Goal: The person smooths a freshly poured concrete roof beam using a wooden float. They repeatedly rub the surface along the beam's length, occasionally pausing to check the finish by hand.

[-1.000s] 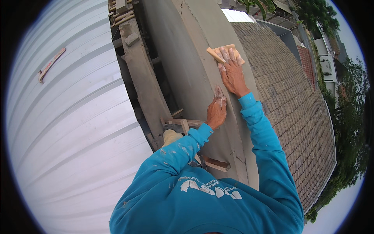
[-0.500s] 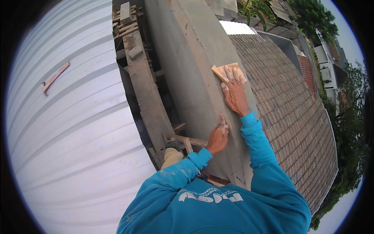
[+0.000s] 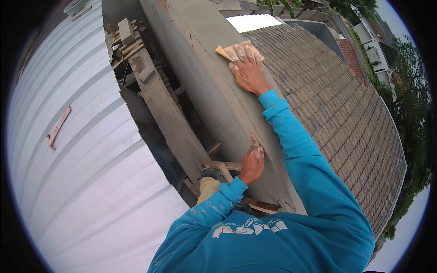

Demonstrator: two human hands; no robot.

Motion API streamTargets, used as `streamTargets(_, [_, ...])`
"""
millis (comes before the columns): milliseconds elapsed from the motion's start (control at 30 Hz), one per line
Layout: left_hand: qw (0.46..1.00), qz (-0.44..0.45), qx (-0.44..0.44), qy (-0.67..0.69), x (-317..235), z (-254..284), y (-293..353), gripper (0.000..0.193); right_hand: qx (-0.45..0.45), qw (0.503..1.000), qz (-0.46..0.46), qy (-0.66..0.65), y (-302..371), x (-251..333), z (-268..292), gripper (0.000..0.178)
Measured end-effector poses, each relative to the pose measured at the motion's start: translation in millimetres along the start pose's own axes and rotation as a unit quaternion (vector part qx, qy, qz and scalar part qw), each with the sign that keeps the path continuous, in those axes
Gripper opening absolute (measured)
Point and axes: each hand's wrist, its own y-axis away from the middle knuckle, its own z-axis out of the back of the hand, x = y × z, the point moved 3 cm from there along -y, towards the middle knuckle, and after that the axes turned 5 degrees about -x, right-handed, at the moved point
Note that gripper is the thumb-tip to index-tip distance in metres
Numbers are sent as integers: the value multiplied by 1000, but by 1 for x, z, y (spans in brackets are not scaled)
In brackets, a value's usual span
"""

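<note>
Along one grey wall (image 3: 241,108), the right hand (image 3: 249,76) spreads over one tan sheet (image 3: 222,51); the left hand (image 3: 251,164) rests, fingers outstretched.

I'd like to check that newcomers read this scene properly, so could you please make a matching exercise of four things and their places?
Things:
1. tan pad
2. left hand
3. hammer-like tool
4. small grey block

Places:
A. lying on the pale ribbed metal roof
B. under the right hand
C. resting on the long plank
D. pointing along the grey wall

Pairs: 1-B, 2-D, 3-A, 4-C
</note>
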Motion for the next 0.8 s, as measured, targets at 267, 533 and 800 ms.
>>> streamTargets(267, [998,-50,-24,-17,28,-3,-6,39,-18,1000,5,-4,-28,13,-28,51])
streamTargets(533, [999,-17,-26,-40,14,2,-5,50,-24,999,-27,-33,194,6,58,47])
streamTargets(800, [995,-83,-45,-29,28,0,-18,58,75,987,-144,-9,411,10,153,49])
